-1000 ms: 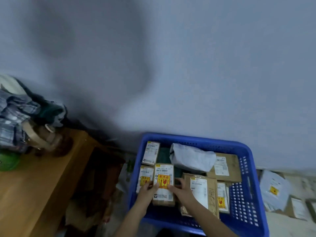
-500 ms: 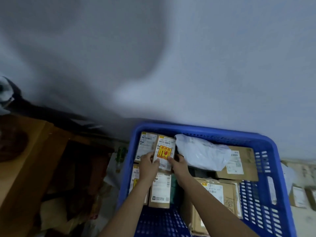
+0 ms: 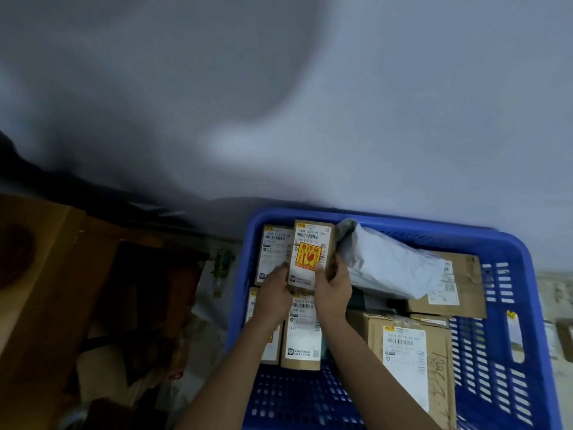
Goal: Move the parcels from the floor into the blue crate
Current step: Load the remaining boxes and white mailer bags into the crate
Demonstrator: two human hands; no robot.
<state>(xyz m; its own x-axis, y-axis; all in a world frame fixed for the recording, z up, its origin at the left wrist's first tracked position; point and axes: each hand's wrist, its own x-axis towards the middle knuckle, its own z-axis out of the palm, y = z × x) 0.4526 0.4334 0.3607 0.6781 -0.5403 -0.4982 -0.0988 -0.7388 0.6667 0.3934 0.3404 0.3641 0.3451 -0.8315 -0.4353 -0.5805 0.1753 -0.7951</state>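
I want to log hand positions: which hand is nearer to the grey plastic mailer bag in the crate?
The right. The right hand grips the fragile-label parcel on the side facing the grey mailer bag, nearly touching it. The left hand holds the parcel's opposite side, farther away.

I see a small brown parcel [image 3: 311, 254] with a white label and yellow fragile sticker, tilted up at the blue crate [image 3: 508, 252]'s far left. Flat labelled boxes lie around it, a grey mailer bag [image 3: 390, 262] just to its right.
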